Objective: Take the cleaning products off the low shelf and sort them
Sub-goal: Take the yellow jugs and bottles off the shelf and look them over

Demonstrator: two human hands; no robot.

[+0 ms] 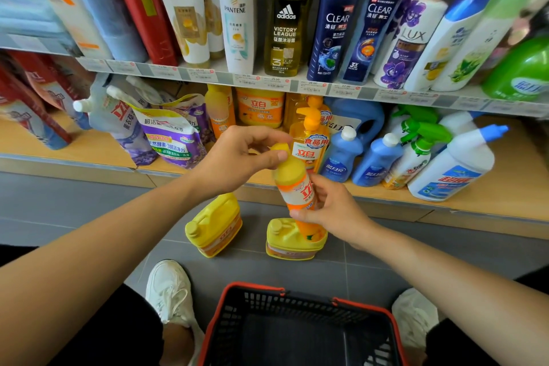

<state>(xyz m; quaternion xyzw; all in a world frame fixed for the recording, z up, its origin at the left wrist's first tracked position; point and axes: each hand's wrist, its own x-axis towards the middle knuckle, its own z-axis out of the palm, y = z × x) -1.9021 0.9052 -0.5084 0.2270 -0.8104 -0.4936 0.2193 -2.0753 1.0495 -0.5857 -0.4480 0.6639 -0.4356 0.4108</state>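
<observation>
Holding a slim yellow-capped orange plastic bottle point(292, 187) in the air before the low wooden shelf point(505, 187) | left hand point(234, 157) pinches its cap | right hand point(332, 211) grips its lower body | squat yellow plastic jugs point(214, 226), point(285, 239) stand on the grey tiled floor point(89, 208) below | red-rimmed black mesh basket point(297, 300) sits nearest the person.

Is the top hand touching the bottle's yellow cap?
Touching. The head view shows the left hand pinching the yellow cap of the orange bottle, thumb and fingers curled round it; the right hand grips the body.
</observation>
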